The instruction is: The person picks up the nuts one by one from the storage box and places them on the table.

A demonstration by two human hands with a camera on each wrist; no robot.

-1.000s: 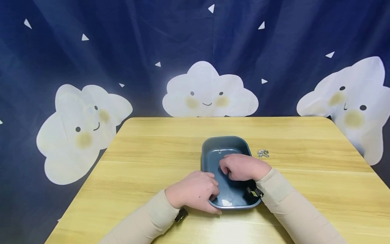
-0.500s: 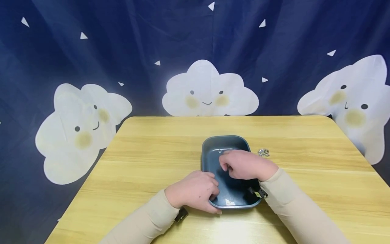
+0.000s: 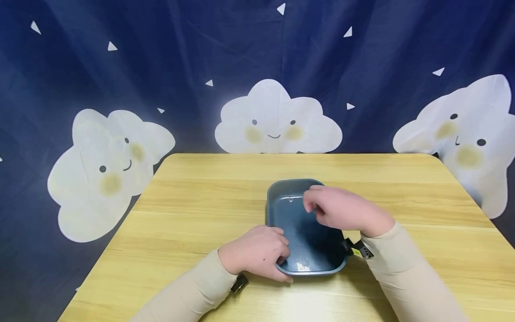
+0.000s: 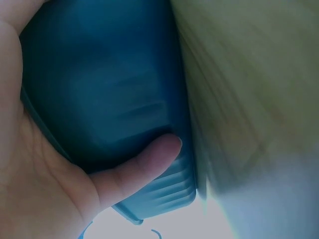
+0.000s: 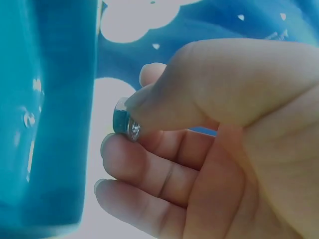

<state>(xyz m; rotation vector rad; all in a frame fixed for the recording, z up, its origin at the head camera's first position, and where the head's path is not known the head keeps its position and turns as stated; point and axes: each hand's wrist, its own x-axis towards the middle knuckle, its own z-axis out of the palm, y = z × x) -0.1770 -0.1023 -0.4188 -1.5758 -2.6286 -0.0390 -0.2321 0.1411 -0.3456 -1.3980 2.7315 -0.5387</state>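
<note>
A dark blue-green rectangular tray [image 3: 299, 243] lies on the table. At its near left corner my left hand [image 3: 257, 252] grips the rim, and the left wrist view shows the thumb [image 4: 149, 157] pressed along the outer wall. My right hand [image 3: 342, 208] is above the tray's right rim. Between its thumb and fingers it pinches a small shiny metal nut [image 5: 121, 117], hidden from the head view. Another small nut [image 3: 291, 199] lies on the tray floor near the far end, also visible in the right wrist view as a shiny nut [image 5: 29, 119].
The wooden table [image 3: 193, 197] reaches out around the tray. Behind it hangs a dark blue curtain [image 3: 181, 58] printed with white clouds. My right forearm [image 3: 406, 268] crosses the table's right side, and the right hand covers the spot just right of the tray.
My right hand has risen out of the tray and moved right, over its right rim. It now covers the several small nuts seen there earlier. My left hand has stayed on the rim.
</note>
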